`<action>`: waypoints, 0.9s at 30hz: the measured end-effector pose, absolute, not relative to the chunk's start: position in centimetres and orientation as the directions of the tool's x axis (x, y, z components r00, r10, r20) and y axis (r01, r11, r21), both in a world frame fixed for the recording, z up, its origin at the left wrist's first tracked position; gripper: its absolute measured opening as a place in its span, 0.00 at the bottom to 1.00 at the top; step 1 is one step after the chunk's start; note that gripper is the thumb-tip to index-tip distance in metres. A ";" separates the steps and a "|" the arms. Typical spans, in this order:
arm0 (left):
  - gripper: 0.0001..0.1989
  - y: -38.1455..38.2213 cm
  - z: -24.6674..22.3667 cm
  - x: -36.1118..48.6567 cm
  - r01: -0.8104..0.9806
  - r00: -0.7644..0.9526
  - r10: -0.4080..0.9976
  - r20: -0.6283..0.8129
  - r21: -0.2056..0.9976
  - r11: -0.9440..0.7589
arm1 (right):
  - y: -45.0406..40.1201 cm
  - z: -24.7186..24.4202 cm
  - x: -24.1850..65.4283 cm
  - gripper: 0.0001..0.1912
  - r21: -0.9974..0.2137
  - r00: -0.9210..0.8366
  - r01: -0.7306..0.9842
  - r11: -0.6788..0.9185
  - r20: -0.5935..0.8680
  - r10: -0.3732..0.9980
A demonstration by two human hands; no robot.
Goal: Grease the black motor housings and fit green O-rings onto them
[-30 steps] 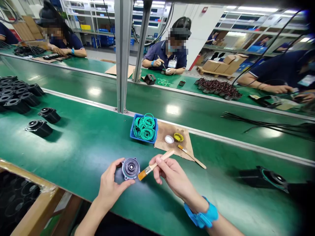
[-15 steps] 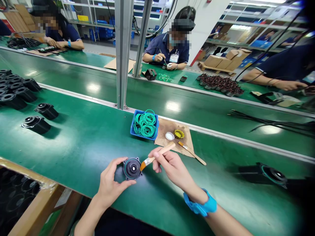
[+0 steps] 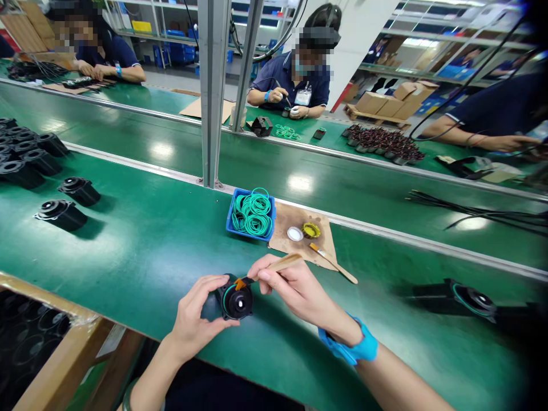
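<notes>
wht wall (image 3: 358,40) | mtl racks (image 3: 411,73) | gry flr (image 3: 171,80) | grn wrktop (image 3: 257,164) w/ lt glare (image 3: 300,182)

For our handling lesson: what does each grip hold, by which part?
Left grip: black housing, by its opposite sides. Right grip: brush, by its wooden handle.

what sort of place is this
Probably a factory assembly line: a long green workbench, a cluster of similar black housings at the left, and a co-worker handling a small part across the way.
</notes>
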State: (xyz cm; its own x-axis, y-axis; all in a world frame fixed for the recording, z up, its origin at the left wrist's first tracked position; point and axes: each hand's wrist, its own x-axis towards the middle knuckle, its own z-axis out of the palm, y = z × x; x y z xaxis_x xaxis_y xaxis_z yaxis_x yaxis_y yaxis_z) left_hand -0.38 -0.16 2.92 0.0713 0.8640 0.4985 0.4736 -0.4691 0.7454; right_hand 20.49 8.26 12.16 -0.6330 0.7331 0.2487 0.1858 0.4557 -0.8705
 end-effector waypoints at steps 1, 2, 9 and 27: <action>0.28 -0.1 3.0 -0.4 0.473 0.073 0.857 0.510 0.739 -0.481 | 8.1 12.3 20.4 0.27 -0.869 -0.644 0.178 0.461 0.251 0.722; 0.28 -0.1 3.0 -0.3 0.472 0.074 0.849 0.523 0.732 -0.492 | 8.0 12.4 20.4 0.27 -0.872 -0.645 0.173 0.459 0.252 0.722; 0.26 -0.4 3.7 0.6 0.531 0.040 0.823 0.567 0.685 -0.498 | 7.0 11.9 20.9 0.22 -0.950 -0.359 0.136 0.283 0.219 0.907; 0.21 -0.4 4.5 2.4 0.623 0.063 0.787 0.614 0.591 -0.512 | 5.4 12.5 20.0 0.23 -0.636 -0.446 0.361 0.682 0.524 0.725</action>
